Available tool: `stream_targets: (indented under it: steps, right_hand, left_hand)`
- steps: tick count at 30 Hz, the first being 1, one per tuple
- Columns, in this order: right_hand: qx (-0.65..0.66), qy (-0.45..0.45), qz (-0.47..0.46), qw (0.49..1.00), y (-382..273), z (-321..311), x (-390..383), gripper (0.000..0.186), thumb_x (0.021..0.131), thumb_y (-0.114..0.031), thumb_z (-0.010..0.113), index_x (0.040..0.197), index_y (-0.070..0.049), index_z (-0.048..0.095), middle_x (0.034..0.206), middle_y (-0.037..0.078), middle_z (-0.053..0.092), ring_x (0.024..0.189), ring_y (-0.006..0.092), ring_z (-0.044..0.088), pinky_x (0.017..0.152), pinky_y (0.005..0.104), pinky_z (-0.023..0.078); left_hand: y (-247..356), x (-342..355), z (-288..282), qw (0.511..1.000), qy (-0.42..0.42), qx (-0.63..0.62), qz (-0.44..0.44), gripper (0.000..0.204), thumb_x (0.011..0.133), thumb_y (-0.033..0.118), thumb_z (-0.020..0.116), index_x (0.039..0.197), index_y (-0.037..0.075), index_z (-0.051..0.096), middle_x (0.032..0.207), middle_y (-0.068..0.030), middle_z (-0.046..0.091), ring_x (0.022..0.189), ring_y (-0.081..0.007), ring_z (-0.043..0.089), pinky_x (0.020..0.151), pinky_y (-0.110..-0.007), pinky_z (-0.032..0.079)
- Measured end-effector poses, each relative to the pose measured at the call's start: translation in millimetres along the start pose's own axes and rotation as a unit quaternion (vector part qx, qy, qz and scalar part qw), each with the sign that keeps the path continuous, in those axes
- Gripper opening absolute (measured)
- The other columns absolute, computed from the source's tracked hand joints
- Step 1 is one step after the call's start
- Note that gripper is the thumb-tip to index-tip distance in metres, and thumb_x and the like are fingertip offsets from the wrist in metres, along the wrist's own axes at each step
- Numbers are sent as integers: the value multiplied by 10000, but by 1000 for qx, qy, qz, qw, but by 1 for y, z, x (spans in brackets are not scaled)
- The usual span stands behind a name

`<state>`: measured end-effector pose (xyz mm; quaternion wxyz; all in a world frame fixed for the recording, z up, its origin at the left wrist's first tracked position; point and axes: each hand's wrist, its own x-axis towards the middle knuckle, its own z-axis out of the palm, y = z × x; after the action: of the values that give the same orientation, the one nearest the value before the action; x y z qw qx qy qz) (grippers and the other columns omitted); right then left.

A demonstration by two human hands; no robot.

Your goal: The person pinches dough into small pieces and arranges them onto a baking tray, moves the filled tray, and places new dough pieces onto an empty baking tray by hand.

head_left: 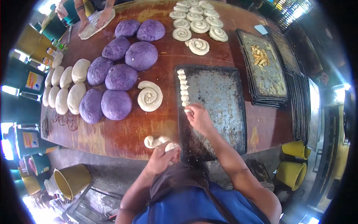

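Observation:
My left hand [164, 156] is closed around a rope of white dough [158, 141], whose curled tail lies on the table at the front edge. Over the left side of a dark baking tray [214, 104], my right hand [197, 116] pinches a small piece of dough [187, 110]. That piece sits at the near end of a line of small dough pieces [184, 87] running down the tray's left edge. Left of the tray rests a single coiled dough spiral [150, 96].
Several purple dough balls [116, 104] and white dough pieces [76, 98] cover the table's left. Dough coils [199, 26] sit at the back. Stacked trays [264, 67] stand at the right. Another person's hands [100, 23] press flat dough [96, 27] at the far left. Yellow buckets [72, 181] stand below.

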<state>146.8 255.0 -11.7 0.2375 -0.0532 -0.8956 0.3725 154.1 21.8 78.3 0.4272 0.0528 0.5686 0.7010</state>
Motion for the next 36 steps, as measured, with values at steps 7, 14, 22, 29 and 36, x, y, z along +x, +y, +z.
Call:
stream_targets:
  steps: [7,14,22,29,36]
  right_hand:
    - [-53,-85,137,985,-53,-22,5,507,752,-321,767,1122,-41,561,1038,190,615,875,349,640,746,417,525]
    - [71,-171,56,981,-196,-88,-62,353,803,-193,722,1101,-30,626,995,176,629,797,297,637,716,374,514]
    - [5,61,81,995,-200,-60,-76,168,829,-78,658,971,10,640,833,129,648,684,297,639,577,356,506]
    - [321,-169,147,920,-135,-75,-44,151,840,-78,663,740,-10,573,681,37,579,578,73,485,514,266,376]
    - [43,-67,98,992,-18,-6,-15,166,828,-155,691,913,-38,611,876,127,624,750,290,631,673,390,514]
  left_hand:
    - [-8,29,-27,984,170,-51,19,331,895,92,525,1208,-1,476,899,-86,613,807,-215,609,680,-351,516]
    - [-5,-20,-19,861,-179,353,320,430,905,243,636,1223,-25,529,911,-130,673,784,-205,665,672,-320,548]
    - [-2,-18,8,987,-158,-3,-27,137,989,132,458,1039,43,549,857,-20,589,670,-106,531,570,-243,429]
    - [25,-5,-14,972,-169,-150,63,132,927,79,453,992,11,545,819,-48,583,646,-128,541,590,-286,467]
    - [9,0,-5,981,-59,177,-61,214,978,215,438,965,26,538,747,-56,557,682,-155,560,653,-294,478]
